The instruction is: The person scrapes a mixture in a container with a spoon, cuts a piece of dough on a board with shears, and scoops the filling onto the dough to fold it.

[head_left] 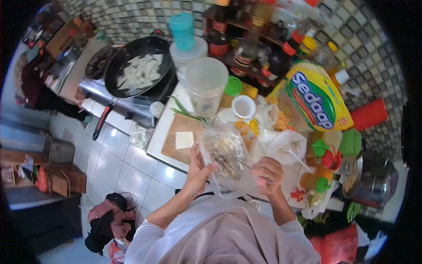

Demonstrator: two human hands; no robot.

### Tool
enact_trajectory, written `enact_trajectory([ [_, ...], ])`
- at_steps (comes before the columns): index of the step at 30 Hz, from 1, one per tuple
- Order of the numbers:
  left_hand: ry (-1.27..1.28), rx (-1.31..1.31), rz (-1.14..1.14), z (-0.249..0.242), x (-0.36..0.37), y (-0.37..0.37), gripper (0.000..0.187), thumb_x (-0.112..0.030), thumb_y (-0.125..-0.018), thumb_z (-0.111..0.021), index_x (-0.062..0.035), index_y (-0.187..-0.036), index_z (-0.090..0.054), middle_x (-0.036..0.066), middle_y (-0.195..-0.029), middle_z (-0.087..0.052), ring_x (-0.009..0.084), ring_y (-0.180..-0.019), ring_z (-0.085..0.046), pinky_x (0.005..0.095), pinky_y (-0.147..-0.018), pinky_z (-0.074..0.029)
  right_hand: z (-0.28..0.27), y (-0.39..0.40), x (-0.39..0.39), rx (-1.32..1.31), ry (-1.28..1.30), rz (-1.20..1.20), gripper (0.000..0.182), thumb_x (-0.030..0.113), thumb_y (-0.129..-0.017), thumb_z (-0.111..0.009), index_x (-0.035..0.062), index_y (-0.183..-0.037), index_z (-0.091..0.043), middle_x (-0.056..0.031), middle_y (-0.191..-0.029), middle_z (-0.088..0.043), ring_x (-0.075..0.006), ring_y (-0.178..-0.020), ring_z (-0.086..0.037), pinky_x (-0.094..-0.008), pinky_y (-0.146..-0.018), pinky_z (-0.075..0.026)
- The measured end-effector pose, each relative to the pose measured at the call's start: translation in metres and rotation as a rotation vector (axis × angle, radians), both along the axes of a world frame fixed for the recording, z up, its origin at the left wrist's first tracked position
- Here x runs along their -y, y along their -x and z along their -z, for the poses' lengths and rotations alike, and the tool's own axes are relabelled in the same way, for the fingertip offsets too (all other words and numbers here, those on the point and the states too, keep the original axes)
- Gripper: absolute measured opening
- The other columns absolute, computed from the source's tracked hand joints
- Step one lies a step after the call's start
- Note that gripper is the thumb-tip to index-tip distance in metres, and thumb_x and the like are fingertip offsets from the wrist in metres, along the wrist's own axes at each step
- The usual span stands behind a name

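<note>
In the head view my left hand is closed on the side of a clear plastic container, tilted toward me. Inside it lies food, pale on one side and brownish on the other. My right hand is closed around a thin utensil with a metal shaft that reaches to the container; its head cannot be made out. Left of the container, a white square sheet or stack of sheets lies on a wooden cutting board, with green leaves at the board's far edge.
A black pan holding white pieces sits on the stove, its handle jutting over the edge. Tubs, bottles, a yellow Sedaap pack and a white plastic bag crowd the counter.
</note>
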State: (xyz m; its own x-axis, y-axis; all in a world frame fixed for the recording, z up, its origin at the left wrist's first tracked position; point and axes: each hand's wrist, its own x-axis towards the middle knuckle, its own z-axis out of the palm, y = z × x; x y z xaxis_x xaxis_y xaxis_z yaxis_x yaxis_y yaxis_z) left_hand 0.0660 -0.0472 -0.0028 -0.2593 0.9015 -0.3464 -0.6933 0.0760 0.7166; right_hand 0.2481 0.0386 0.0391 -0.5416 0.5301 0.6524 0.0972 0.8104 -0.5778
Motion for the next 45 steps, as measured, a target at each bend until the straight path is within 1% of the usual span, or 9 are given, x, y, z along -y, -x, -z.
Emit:
enact_trajectory([
  [3,-0.005,-0.035,0.035,-0.004,0.001,0.000,0.086,0.002,-0.070,-0.059,-0.0117,-0.134,-0.003,0.015,-0.130,-0.027,0.0236,-0.118,-0.033,0.0346,-0.098,-0.029,0.002,0.006,-0.010,-0.031,0.040,0.024,0.032,0.026,-0.084,-0.047,0.0030,-0.064,-0.057,-0.0075,-0.059,-0.055,-0.0217,-0.051,-0.050,-0.0300,-0.047,-0.039],
  [4,-0.001,-0.036,0.045,-0.004,0.002,-0.001,0.085,0.003,-0.071,-0.059,-0.0117,-0.134,-0.003,0.015,-0.130,-0.028,0.0235,-0.118,-0.034,0.0345,-0.097,-0.030,0.009,0.003,-0.013,0.037,0.065,0.043,0.013,0.019,-0.069,-0.059,0.0058,-0.071,-0.062,-0.0075,-0.067,-0.057,-0.0249,-0.056,-0.053,-0.0335,-0.052,-0.043],
  [13,0.060,0.036,0.027,-0.011,0.001,0.007,0.082,0.003,-0.074,-0.055,-0.0107,-0.134,-0.002,0.015,-0.130,-0.028,0.0228,-0.117,-0.035,0.0339,-0.096,-0.031,0.007,0.007,-0.010,0.001,0.005,-0.125,0.017,0.023,-0.070,-0.060,0.0062,-0.070,-0.061,-0.0071,-0.064,-0.055,-0.0242,-0.056,-0.053,-0.0323,-0.051,-0.043],
  [31,0.042,-0.025,0.104,-0.009,-0.004,-0.001,0.081,-0.002,-0.075,-0.054,-0.0115,-0.136,-0.001,0.015,-0.130,-0.030,0.0240,-0.118,-0.035,0.0355,-0.094,-0.035,0.019,0.004,-0.011,-0.025,0.076,0.009,0.012,0.007,-0.062,-0.057,0.0052,-0.073,-0.060,-0.0075,-0.069,-0.057,-0.0252,-0.059,-0.052,-0.0335,-0.054,-0.043],
  [32,0.041,-0.026,0.109,-0.009,-0.004,0.000,0.081,-0.002,-0.075,-0.054,-0.0115,-0.136,-0.001,0.015,-0.130,-0.030,0.0240,-0.118,-0.035,0.0355,-0.094,-0.035,0.017,0.008,-0.009,-0.026,0.076,0.014,0.012,0.007,-0.062,-0.057,0.0052,-0.073,-0.060,-0.0075,-0.069,-0.057,-0.0252,-0.059,-0.052,-0.0335,-0.054,-0.043],
  [34,0.022,-0.051,0.114,-0.008,-0.004,0.002,0.082,-0.002,-0.074,-0.054,-0.0111,-0.136,-0.001,0.015,-0.130,-0.030,0.0241,-0.118,-0.035,0.0347,-0.095,-0.034,0.010,0.015,-0.004,-0.116,0.126,-0.076,0.026,0.022,-0.083,-0.050,0.0012,-0.068,-0.058,-0.0074,-0.063,-0.056,-0.0217,-0.053,-0.051,-0.0306,-0.050,-0.040],
  [37,0.033,-0.023,0.127,-0.007,-0.004,0.003,0.082,-0.001,-0.074,-0.055,-0.0109,-0.136,-0.002,0.015,-0.130,-0.030,0.0242,-0.118,-0.034,0.0340,-0.096,-0.033,0.005,0.005,-0.006,-0.061,0.128,-0.068,0.007,0.009,-0.067,-0.057,0.0047,-0.073,-0.060,-0.0071,-0.070,-0.057,-0.0250,-0.060,-0.053,-0.0340,-0.055,-0.043],
  [44,0.025,-0.051,0.136,-0.006,-0.005,-0.003,0.084,0.002,-0.072,-0.057,-0.0110,-0.136,-0.004,0.015,-0.130,-0.030,0.0239,-0.119,-0.034,0.0337,-0.096,-0.032,-0.010,0.011,-0.002,-0.114,0.169,-0.106,0.008,0.010,-0.068,-0.058,0.0046,-0.075,-0.059,-0.0071,-0.070,-0.056,-0.0249,-0.060,-0.052,-0.0349,-0.056,-0.041],
  [45,-0.010,-0.121,0.131,-0.005,-0.004,-0.005,0.085,0.002,-0.071,-0.058,-0.0110,-0.135,-0.004,0.015,-0.130,-0.030,0.0238,-0.118,-0.034,0.0336,-0.096,-0.032,-0.008,0.015,-0.003,-0.067,0.086,-0.083,0.016,0.017,-0.076,-0.054,0.0035,-0.071,-0.059,-0.0069,-0.066,-0.056,-0.0228,-0.057,-0.051,-0.0330,-0.054,-0.040],
])
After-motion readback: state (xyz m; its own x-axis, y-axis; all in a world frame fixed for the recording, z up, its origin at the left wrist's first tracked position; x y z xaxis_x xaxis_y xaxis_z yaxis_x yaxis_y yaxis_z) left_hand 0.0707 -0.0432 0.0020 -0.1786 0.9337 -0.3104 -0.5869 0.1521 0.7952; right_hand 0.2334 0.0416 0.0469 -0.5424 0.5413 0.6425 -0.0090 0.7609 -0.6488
